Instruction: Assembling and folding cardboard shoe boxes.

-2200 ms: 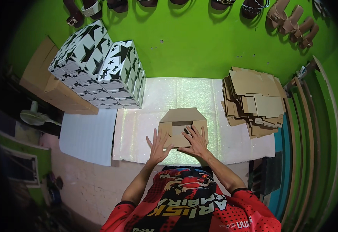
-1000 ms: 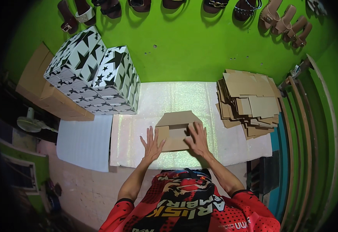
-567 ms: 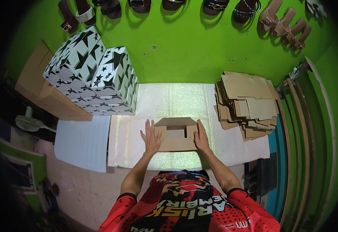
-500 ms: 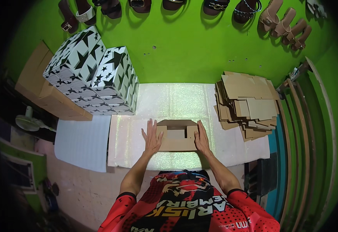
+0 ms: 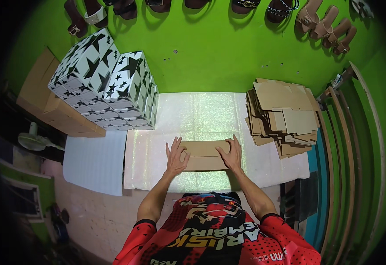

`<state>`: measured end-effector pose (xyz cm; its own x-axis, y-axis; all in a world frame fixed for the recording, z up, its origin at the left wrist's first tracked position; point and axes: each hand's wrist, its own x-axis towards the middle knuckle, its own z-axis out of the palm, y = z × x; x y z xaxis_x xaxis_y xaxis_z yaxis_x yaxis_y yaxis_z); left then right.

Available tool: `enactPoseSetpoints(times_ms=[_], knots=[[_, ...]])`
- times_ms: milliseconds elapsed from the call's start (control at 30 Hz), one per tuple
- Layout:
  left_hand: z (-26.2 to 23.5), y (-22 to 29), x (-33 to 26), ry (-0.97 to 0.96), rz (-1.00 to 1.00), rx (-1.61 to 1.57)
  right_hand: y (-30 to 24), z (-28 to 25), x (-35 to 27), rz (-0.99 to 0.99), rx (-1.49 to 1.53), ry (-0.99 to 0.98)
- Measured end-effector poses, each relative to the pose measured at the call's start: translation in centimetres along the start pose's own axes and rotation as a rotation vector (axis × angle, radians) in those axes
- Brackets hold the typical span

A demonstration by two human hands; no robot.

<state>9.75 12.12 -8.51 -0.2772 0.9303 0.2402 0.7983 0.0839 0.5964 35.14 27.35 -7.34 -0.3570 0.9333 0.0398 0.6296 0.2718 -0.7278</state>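
A small brown cardboard box [image 5: 204, 150] lies on the glittery table cover in front of me, its top flaps folded flat. My left hand [image 5: 175, 158] grips its left end, the thumb on the top and the fingers along the side. At the opposite end, my right hand [image 5: 231, 154] holds it, thumb pressing the top panel and fingers curled at the far corner. The inside of the box is hidden.
Flat cardboard blanks [image 5: 285, 117] are piled at the right of the table. White boxes with black stars [image 5: 109, 88] stand stacked at the left, beside brown cartons [image 5: 71, 117]. Sandals [image 5: 310, 20] hang on the green wall. A fan [image 5: 31, 140] stands at far left.
Half a second ago the box showed an opening between its flaps; now its top is covered. My thumbs have come onto the top panel.
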Motion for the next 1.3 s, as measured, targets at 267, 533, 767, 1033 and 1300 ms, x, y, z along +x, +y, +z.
enactPoseSetpoints(times_ms=[267, 533, 767, 1033, 1300], knots=[[0.2, -0.1, 0.1, -0.024, -0.062, -0.058, -2.2, -0.1, 1.8, -0.222, -0.239, -0.214], [0.7, -0.6, 0.2, -0.043, -0.059, 0.01, -1.8, 0.5, 2.0, -0.241, -0.229, -0.193], [0.7, -0.4, 0.2, 0.062, -0.161, -0.069, -2.6, -1.1, 1.6, -0.153, -0.171, -0.295], [1.4, 0.0, 1.4, -0.082, -0.686, -0.5, -0.8, 0.4, 1.4, 0.225, 0.378, -0.243], [-2.1, -3.1, 0.7, -0.023, -0.788, -0.432, -5.7, -3.1, 1.9, 0.454, -0.085, -0.321]])
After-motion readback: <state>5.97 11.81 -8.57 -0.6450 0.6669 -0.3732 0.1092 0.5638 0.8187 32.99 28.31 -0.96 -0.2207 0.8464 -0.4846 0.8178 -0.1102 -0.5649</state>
